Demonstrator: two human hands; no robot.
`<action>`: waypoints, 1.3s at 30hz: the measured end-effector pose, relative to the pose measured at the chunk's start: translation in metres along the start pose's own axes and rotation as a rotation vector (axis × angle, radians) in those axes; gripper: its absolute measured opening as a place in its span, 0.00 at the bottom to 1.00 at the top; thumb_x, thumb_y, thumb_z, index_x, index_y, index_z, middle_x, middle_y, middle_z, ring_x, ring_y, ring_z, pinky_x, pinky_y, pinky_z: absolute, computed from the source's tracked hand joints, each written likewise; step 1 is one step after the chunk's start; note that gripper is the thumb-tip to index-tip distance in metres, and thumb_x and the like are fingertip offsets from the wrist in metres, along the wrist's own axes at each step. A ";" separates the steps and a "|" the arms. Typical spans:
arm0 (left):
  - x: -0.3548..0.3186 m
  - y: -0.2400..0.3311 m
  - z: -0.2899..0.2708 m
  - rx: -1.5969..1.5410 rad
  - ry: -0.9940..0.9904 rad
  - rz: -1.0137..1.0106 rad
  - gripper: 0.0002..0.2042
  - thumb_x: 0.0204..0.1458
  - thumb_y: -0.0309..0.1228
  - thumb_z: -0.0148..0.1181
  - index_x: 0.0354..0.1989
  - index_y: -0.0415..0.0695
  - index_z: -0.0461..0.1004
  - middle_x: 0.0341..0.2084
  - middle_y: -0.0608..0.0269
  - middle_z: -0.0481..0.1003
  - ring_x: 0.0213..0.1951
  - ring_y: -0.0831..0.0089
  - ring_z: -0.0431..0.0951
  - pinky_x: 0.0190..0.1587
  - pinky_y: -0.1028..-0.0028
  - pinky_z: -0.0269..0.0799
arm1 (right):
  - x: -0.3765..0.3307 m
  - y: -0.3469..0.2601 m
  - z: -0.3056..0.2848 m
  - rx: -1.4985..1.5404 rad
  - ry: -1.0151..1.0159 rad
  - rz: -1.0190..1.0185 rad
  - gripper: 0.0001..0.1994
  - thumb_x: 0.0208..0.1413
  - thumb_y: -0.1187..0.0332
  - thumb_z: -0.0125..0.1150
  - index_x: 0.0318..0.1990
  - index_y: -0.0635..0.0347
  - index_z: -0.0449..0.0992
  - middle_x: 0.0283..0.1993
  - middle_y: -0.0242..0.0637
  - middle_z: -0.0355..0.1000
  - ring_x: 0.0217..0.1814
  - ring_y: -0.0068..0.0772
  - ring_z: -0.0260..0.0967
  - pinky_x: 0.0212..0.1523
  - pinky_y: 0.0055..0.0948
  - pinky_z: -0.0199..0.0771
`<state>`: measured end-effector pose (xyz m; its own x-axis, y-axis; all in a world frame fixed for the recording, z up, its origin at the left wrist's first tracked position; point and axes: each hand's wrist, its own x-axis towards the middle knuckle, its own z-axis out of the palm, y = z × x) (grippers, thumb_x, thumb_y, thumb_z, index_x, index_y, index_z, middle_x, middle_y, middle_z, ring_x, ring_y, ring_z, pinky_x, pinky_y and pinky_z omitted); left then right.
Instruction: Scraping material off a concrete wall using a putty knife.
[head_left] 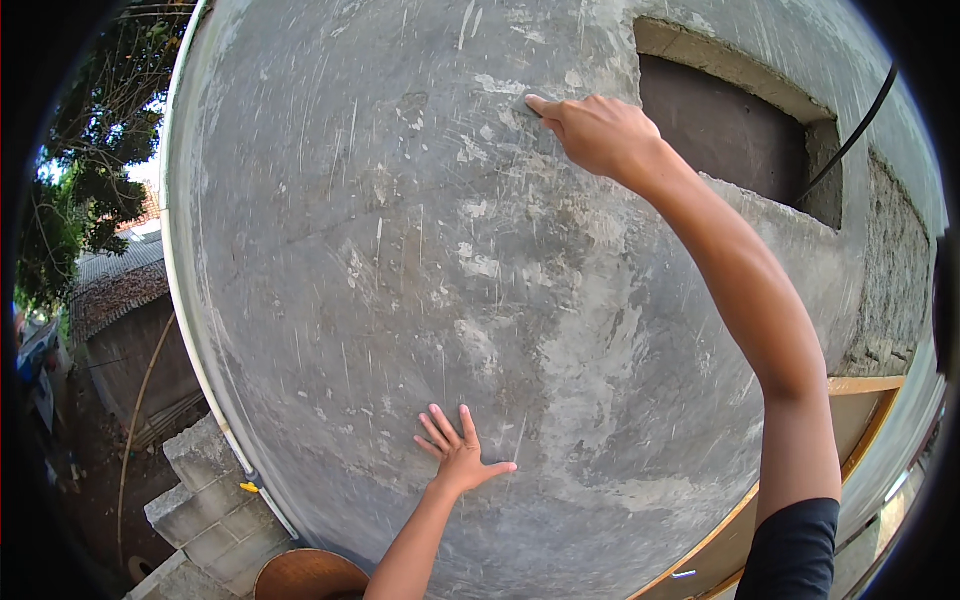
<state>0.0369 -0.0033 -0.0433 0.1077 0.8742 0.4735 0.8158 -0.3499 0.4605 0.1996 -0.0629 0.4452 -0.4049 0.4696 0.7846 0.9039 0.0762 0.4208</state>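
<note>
Grey plaster wall [310, 280] faces both hands, set well apart. Left hand [461, 465] lies spread against it below, probably for bracing; right hand [605, 135] points onto it above, grip unclear. Right of that: recessed opening [720, 130]. Far left of both: tree [103, 205].

A white pipe [165, 190] with a yellow valve handle [249, 487] descends toward stacked grey blocks [215, 500], a leafy tree [95, 190] and shed roof [118, 295] beyond, a black cable [868, 117] at upper right.
</note>
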 end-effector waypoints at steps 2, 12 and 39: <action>0.003 0.000 -0.002 -0.014 -0.028 -0.024 0.76 0.33 0.74 0.67 0.72 0.49 0.10 0.64 0.24 0.04 0.63 0.25 0.00 0.54 0.20 0.09 | 0.003 0.006 -0.012 -0.067 -0.145 -0.084 0.23 0.69 0.66 0.42 0.70 0.34 0.64 0.40 0.40 0.80 0.40 0.41 0.80 0.38 0.41 0.82; 0.003 -0.004 0.000 -0.012 -0.012 -0.008 0.76 0.33 0.73 0.68 0.72 0.49 0.10 0.64 0.25 0.04 0.63 0.25 0.00 0.54 0.20 0.10 | 0.004 -0.010 -0.020 -0.070 -0.179 -0.052 0.20 0.70 0.64 0.44 0.65 0.37 0.71 0.46 0.36 0.80 0.48 0.41 0.79 0.45 0.40 0.81; 0.008 0.005 0.002 0.035 0.012 0.009 0.77 0.32 0.74 0.67 0.71 0.48 0.09 0.64 0.25 0.04 0.64 0.27 0.01 0.55 0.20 0.11 | -0.029 -0.005 0.027 -0.063 -0.018 -0.060 0.22 0.74 0.60 0.37 0.73 0.37 0.60 0.20 0.38 0.70 0.16 0.33 0.66 0.19 0.38 0.69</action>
<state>0.0430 0.0022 -0.0385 0.1081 0.8670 0.4865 0.8345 -0.3451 0.4295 0.2105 -0.0528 0.4079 -0.4549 0.4819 0.7489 0.8674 0.0492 0.4952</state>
